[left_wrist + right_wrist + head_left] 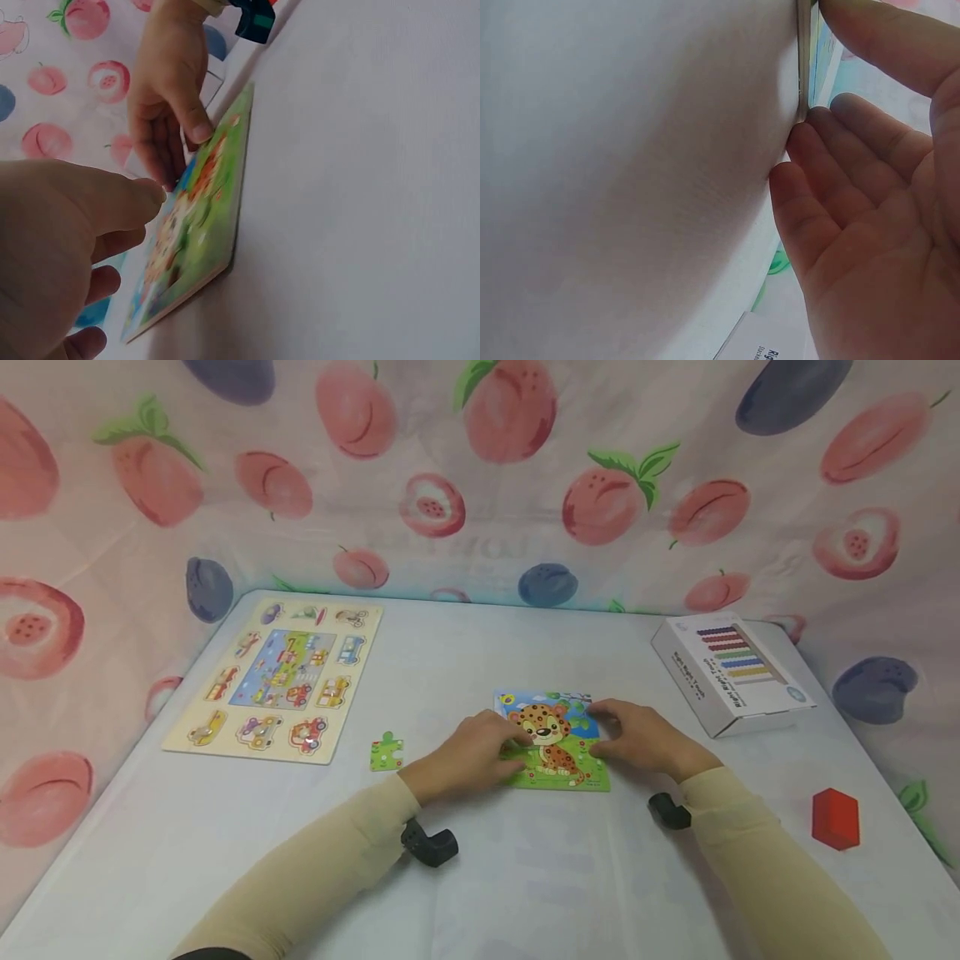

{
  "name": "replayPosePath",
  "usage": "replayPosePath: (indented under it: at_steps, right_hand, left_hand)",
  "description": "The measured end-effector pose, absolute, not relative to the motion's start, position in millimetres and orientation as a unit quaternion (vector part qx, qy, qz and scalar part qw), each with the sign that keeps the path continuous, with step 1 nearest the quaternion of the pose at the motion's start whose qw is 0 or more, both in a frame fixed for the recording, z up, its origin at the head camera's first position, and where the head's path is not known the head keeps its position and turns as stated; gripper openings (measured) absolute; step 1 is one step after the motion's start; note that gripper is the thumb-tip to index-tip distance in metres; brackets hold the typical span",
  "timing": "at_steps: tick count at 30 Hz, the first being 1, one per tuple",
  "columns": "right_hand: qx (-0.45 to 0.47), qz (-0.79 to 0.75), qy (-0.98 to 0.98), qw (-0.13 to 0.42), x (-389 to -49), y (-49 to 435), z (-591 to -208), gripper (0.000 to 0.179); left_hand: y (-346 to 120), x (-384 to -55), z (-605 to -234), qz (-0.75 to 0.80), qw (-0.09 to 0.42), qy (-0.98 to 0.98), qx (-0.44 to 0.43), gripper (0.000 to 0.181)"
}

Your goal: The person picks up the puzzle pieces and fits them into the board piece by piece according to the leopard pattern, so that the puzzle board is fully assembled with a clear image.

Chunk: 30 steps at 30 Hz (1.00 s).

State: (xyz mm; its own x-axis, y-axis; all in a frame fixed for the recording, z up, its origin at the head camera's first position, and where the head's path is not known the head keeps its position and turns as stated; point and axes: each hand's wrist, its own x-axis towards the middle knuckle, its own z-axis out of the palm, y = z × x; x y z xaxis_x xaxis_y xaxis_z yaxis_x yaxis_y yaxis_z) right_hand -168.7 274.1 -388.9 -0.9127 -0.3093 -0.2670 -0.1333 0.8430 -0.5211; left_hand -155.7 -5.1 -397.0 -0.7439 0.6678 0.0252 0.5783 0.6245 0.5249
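A leopard jigsaw puzzle (558, 752) in a flat square lies in the middle of the table, its lower left partly hidden under my left hand (480, 756). That hand hovers at the puzzle's left side with fingers loosely bent; in the left wrist view its thumb overlaps the leopard picture (199, 206). At the opposite side, my right hand (641, 739) has its thumb and fingertips spread along the right edge. The right wrist view shows relaxed fingers (855, 165) touching the board's corner (804, 97). A loose green jigsaw piece (386, 752) lies left of my left wrist.
A wooden vehicle puzzle board (348, 693) lies at the back left. At the back right stands a white box (705, 677) printed with coloured rows. A red block (836, 819) sits at the right. Fruit-patterned cloth (480, 552) hangs behind the white table.
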Motion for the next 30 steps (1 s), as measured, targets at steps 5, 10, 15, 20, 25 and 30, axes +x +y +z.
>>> replayPosePath:
  at_steps: [5,10,15,20,25,30]
  right_hand:
    - [-0.116,-0.253,0.945,0.173,-169,273,-388,0.067]
    - [-0.113,-0.252,0.945,0.175,-168,273,-388,0.068]
    - [-0.116,-0.253,0.945,0.172,-168,273,-388,0.067]
    - [-0.116,-0.255,0.945,0.171,-167,273,-388,0.067]
    - [-0.109,-0.253,0.946,0.173,-167,273,-387,0.067]
    - [-0.104,-0.255,0.945,0.177,-167,272,-388,0.068]
  left_hand:
    - [-25,-157,-389,0.253,0.081,0.907,0.326,0.028]
    - [-50,-156,-383,0.256,0.076,0.916,0.300,0.030]
    - [-75,-156,-384,0.246,0.050,0.924,0.289,0.030]
    - [-100,-155,-386,0.249,0.043,0.929,0.270,0.031]
    - [-124,-156,-389,0.249,0.056,0.937,0.238,0.035]
    - [-140,-157,-389,0.221,0.058,0.950,0.211,0.036]
